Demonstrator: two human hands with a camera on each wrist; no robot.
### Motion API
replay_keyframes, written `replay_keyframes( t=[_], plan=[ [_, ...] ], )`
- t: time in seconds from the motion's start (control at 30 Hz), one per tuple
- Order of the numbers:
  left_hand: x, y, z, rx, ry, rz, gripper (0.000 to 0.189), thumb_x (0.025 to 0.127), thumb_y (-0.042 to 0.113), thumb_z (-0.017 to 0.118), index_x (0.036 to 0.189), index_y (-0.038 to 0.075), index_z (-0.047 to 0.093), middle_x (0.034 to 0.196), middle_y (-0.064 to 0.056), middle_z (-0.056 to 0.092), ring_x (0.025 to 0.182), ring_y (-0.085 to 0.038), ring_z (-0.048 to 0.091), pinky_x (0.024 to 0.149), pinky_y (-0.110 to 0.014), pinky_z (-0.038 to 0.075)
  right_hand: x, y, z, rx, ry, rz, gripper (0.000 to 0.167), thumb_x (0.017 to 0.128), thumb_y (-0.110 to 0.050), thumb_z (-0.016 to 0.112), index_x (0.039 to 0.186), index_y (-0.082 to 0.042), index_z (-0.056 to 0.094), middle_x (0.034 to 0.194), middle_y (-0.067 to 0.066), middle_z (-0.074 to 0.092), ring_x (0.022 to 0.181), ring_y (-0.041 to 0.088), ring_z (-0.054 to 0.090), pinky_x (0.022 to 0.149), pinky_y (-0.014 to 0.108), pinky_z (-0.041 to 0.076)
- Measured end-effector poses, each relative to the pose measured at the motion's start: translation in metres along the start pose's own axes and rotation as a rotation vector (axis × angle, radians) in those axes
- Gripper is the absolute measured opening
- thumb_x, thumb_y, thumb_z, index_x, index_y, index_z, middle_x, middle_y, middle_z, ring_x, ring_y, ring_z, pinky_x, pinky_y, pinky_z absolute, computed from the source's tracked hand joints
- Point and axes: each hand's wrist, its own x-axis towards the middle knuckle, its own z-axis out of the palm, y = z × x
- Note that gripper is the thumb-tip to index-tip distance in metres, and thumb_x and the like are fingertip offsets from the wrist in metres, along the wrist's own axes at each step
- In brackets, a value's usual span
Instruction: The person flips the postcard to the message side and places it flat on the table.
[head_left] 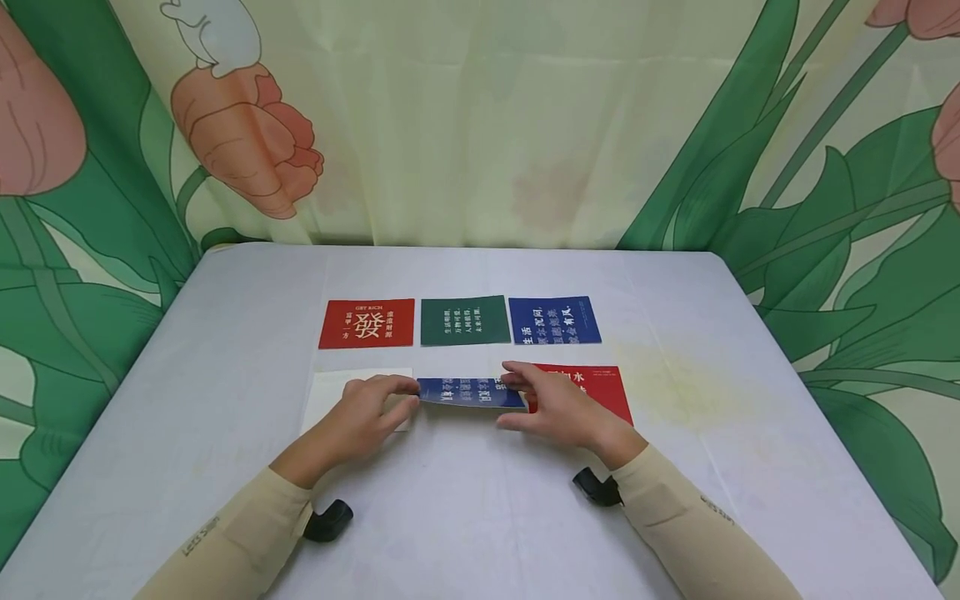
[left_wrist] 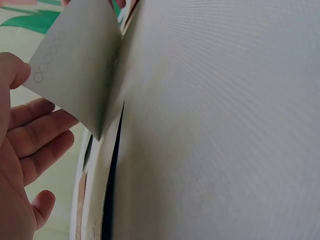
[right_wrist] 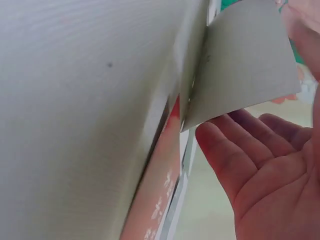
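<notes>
Between my hands a blue card (head_left: 472, 392) with upside-down white writing is tilted off the table. Its pale back (left_wrist: 75, 60), printed with small circles, faces the wrist cameras. My left hand (head_left: 362, 418) pinches its left edge, the thumb at a corner and fingers behind. Along the opposite edge, the fingers of my right hand (head_left: 564, 410) touch it, fairly straight, with the thumb apart. A white card (head_left: 330, 396) lies partly under the left hand. Beside and partly behind the right hand is a red card (head_left: 600, 387).
A farther row holds a red card (head_left: 367, 323), a green card (head_left: 464, 321) and another blue card (head_left: 555, 320), all flat on the white tablecloth (head_left: 480, 517). Behind the table hangs a flower-patterned curtain (head_left: 465, 125).
</notes>
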Motion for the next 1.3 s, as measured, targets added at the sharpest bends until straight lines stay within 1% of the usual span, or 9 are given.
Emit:
replay_keyframes(
  t=[0.1,0.23,0.43,0.6,0.73,0.83,1.0,1.13,1.3],
  plan=[
    [0.0022,0.0003,-0.0002,0.0,0.014,-0.005,0.032,0.099,0.023,0.06,0.122,0.002,0.068,0.119,-0.01,0.069,0.12,-0.033,0.058,0.105,-0.058,0.032,0.0012,0.0009,0.0013,0.012,0.014,0.009,0.078,0.085,-0.017,0.08,0.151,-0.006,0.041,0.139,0.007,0.058,0.125,0.025,0.058,0.099,0.04,0.049],
    [0.0034,0.0004,0.0,-0.018,0.038,-0.027,0.031,0.1,0.024,0.06,0.122,0.003,0.068,0.119,-0.009,0.069,0.119,-0.034,0.059,0.104,-0.058,0.036,0.0039,0.001,0.0025,0.026,0.072,0.026,0.063,0.09,-0.001,0.067,0.148,-0.004,0.043,0.131,0.007,0.063,0.119,0.023,0.063,0.097,0.038,0.051],
    [0.0038,-0.0006,0.0011,-0.094,0.082,-0.058,0.016,0.099,0.021,0.064,0.108,0.009,0.06,0.114,-0.008,0.071,0.119,-0.036,0.06,0.097,-0.052,0.049,0.0065,0.0005,0.0017,0.061,0.162,0.054,0.057,0.093,-0.002,0.065,0.146,-0.001,0.044,0.125,0.01,0.066,0.114,0.026,0.066,0.094,0.04,0.052],
    [0.0048,-0.0015,0.0019,-0.119,0.106,-0.067,0.012,0.1,0.021,0.063,0.097,0.01,0.059,0.119,-0.01,0.071,0.122,-0.037,0.059,0.093,-0.05,0.05,0.0071,0.0007,0.0016,0.062,0.185,0.045,0.054,0.093,-0.002,0.064,0.144,-0.001,0.045,0.123,0.009,0.067,0.112,0.026,0.067,0.094,0.04,0.052],
    [0.0052,-0.0018,0.0016,-0.122,0.108,-0.073,0.018,0.101,0.023,0.061,0.108,0.008,0.069,0.124,-0.009,0.069,0.124,-0.035,0.058,0.101,-0.053,0.046,0.0077,0.0019,0.0028,0.077,0.206,0.019,0.049,0.093,-0.001,0.065,0.139,0.0,0.047,0.121,0.01,0.068,0.11,0.027,0.067,0.093,0.04,0.052],
    [0.0039,-0.001,0.0006,-0.124,0.11,-0.071,0.025,0.099,0.023,0.063,0.119,0.007,0.069,0.123,-0.009,0.069,0.123,-0.034,0.058,0.101,-0.053,0.046,0.0078,0.0029,0.004,0.093,0.251,0.01,0.04,0.093,-0.001,0.067,0.128,0.0,0.048,0.119,0.015,0.067,0.109,0.03,0.068,0.091,0.041,0.053],
    [0.0022,-0.0001,-0.0005,-0.108,0.139,-0.012,0.035,0.095,0.019,0.069,0.127,0.006,0.067,0.122,-0.01,0.069,0.119,-0.032,0.061,0.099,-0.052,0.048,0.0071,0.0028,0.005,0.111,0.329,0.015,0.029,0.091,-0.001,0.071,0.108,-0.005,0.049,0.109,0.017,0.067,0.099,0.029,0.07,0.085,0.039,0.057],
    [0.0017,0.0002,-0.0001,-0.101,0.177,0.032,0.038,0.092,0.012,0.073,0.129,0.006,0.067,0.118,-0.009,0.069,0.113,-0.03,0.063,0.098,-0.051,0.049,0.0061,0.0016,0.0053,0.089,0.35,-0.016,0.027,0.09,-0.002,0.072,0.11,-0.004,0.054,0.107,0.014,0.067,0.094,0.025,0.071,0.082,0.037,0.058],
    [0.0024,0.0005,0.0008,-0.091,0.217,0.055,0.042,0.087,0.009,0.078,0.127,0.005,0.067,0.113,-0.008,0.069,0.106,-0.026,0.064,0.095,-0.048,0.052,0.0052,0.0002,0.0048,0.065,0.356,-0.069,0.035,0.089,-0.002,0.073,0.122,-0.002,0.059,0.113,0.012,0.065,0.087,0.02,0.069,0.076,0.031,0.059]
  ],
)
